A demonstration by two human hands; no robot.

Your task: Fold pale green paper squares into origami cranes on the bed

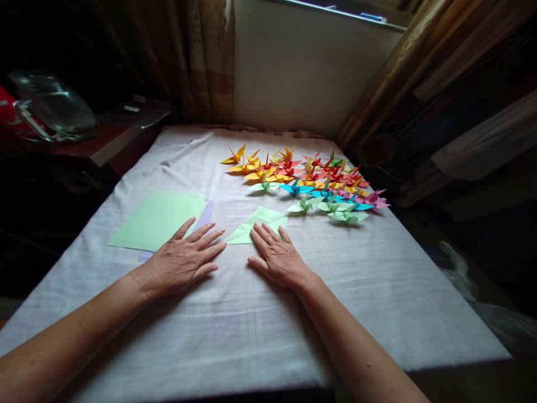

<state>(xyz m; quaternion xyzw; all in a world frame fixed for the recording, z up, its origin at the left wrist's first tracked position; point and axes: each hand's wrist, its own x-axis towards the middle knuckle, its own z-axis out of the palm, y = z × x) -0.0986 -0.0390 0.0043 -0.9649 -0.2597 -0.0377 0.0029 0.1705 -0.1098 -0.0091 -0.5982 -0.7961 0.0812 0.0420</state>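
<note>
Folded green piece [258, 218] on my feed: paper, matt, creased. Flat green sheets [157, 221]: matt paper, smooth. Cranes [296, 189]: paper too, sharp folds, low shine. Tablecloth [251, 336] is cloth, matt, wrinkled. Jug [62, 109]: clear, glossy; I can't tell glass from plastic. Side table [109, 144] looks like wood, polished. Curtain [212, 67]: cloth, faint sheen. Wall panel [289, 73] reads smooth, matt to me.

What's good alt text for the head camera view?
A person's right hand rests flat on a folded green paper, with the left hand spread at the edge of flat green paper lying over lilac paper. Beyond stand rows of multicoloured paper cranes on a white tablecloth.
</note>
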